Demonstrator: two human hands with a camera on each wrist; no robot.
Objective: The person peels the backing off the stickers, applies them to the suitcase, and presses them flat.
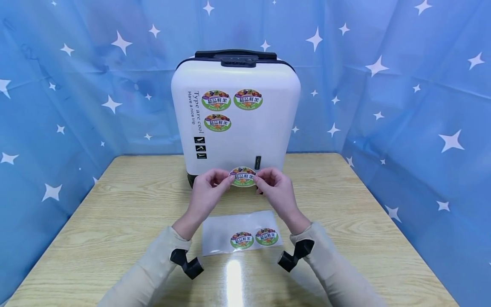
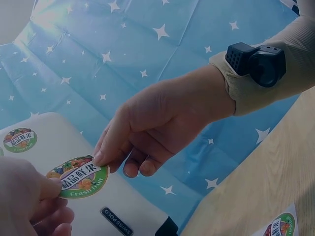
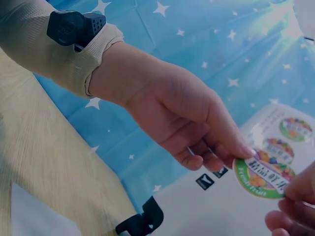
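Observation:
Between both hands is an oval fruit sticker (image 1: 243, 177) with a green lower edge and fruit printed along the top. My left hand (image 1: 209, 189) pinches its left end between thumb and finger. At the opposite end, the thumb and finger of my right hand (image 1: 279, 192) pinch it too. The sticker is held flat, facing me, in front of the lower part of a white suitcase (image 1: 245, 143). Three matching stickers are on the suitcase: an upper left one (image 1: 216, 100), an upper right one (image 1: 248, 99) and a lower left one (image 1: 217, 123).
A pale backing sheet (image 1: 220, 230) with two more oval stickers (image 1: 242, 240) lies on the wooden table (image 1: 126, 213) below the hands. The suitcase stands upright at the table's back, its black handle (image 1: 235, 54) on top. Blue starry curtains (image 1: 96, 72) surround the table.

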